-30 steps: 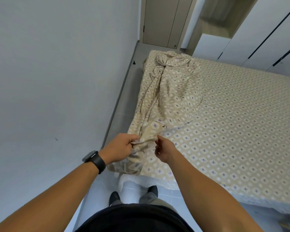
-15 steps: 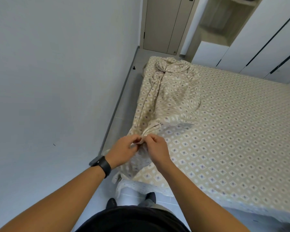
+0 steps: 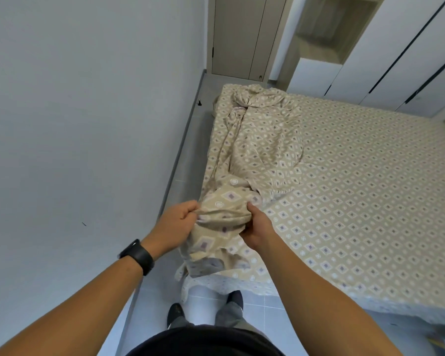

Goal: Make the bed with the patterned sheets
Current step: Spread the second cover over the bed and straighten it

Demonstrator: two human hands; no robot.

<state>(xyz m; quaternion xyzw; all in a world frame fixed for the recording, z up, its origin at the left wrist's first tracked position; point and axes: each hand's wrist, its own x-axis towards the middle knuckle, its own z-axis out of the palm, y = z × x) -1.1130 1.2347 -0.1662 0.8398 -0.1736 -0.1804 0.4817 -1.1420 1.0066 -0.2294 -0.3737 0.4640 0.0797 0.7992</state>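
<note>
Small bedroom, pale wall on the left, white wardrobes at the back, and the bed [image 3: 357, 201] already has its patterned fitted sheet on flat. The loose sheet [image 3: 257, 150] is bunched in a twisted rope along the bed's left edge. The left hand [image 3: 176, 222] and right hand [image 3: 254, 228] both clench its near end. Looks maybe halfway: spreading it out is still left.

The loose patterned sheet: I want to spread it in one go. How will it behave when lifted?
Likely floppy: the loose patterned sheet bunches between the left hand and right hand. Its twisted far end may drag and stay tangled. Probably light.
</note>
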